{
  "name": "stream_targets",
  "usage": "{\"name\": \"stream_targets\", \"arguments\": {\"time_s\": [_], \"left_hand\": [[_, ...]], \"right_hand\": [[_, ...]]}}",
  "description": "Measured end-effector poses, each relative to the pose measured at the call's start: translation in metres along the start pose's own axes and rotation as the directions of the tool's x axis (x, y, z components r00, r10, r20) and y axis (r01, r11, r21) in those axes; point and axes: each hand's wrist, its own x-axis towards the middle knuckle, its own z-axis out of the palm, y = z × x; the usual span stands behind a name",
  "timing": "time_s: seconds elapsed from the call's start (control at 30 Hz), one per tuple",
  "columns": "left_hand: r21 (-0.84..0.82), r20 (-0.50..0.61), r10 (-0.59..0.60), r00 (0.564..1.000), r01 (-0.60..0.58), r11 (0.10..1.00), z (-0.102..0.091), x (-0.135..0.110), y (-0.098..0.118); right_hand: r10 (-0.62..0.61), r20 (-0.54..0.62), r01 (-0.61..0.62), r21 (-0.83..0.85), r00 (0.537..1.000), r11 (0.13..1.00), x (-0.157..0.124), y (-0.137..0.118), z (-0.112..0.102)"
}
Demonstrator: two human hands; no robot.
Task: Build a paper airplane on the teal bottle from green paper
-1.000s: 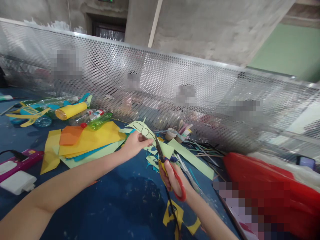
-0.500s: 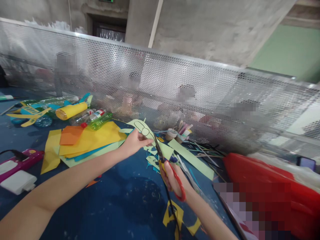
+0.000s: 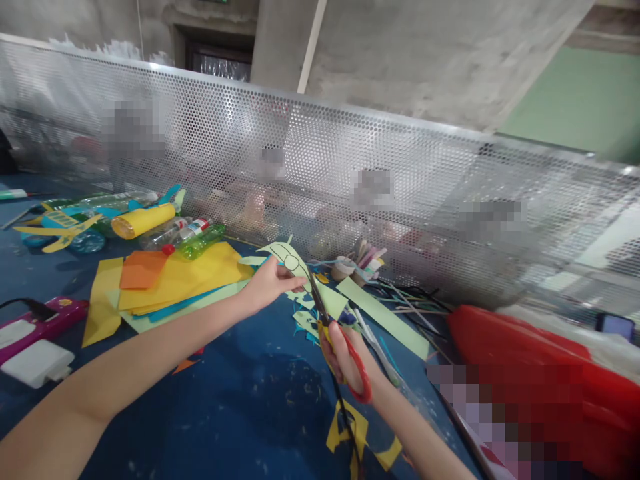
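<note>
Between its thumb and fingers, my left hand pinches a pale green paper piece with dark outlines drawn on it. My right hand is wrapped round the handles of red and yellow scissors. Their dark blades point up and away and meet the right edge of the paper, close to my left fingertips. Under the blades lie pale green scraps and small blue bits. Yellow paper offcuts rest below my right hand beside a black cable.
Yellow sheets and an orange sheet lie left of my hands. Behind them are plastic bottles and a yellow-wrapped bottle plane. A perforated metal screen spans the far edge. A red bag sits at right, a pink power strip at left.
The green paper has turned and tilted slightly in my left hand, with its far left edge now curled. Both hands stay almost in place, and the scissors remain against the paper's edge.
</note>
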Motion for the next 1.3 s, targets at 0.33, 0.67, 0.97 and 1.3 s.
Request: {"name": "stream_targets", "arguments": {"time_s": [0.33, 0.67, 0.97, 1.3], "left_hand": [[-0.010, 0.030, 0.026, 0.999, -0.026, 1.000, -0.002, 0.001, -0.002], [-0.079, 0.036, 0.025, 0.999, -0.022, 0.997, -0.002, 0.003, -0.003], [-0.086, -0.008, 0.056, 0.998, -0.057, 0.995, -0.007, 0.007, -0.012], [0.025, 0.024, 0.046, 0.999, -0.047, 0.999, -0.004, 0.003, -0.011]], "right_hand": [[0.091, 0.033, -0.092, 0.047, 0.995, 0.995, -0.002, -0.008, 0.001], [0.091, 0.032, -0.092, 0.055, 0.995, 0.994, 0.001, 0.004, 0.002], [0.054, 0.059, -0.055, 0.027, 0.997, 0.998, 0.000, -0.001, 0.003], [-0.033, 0.149, 0.025, 0.058, 0.988, 0.998, -0.001, -0.007, 0.002]]}}
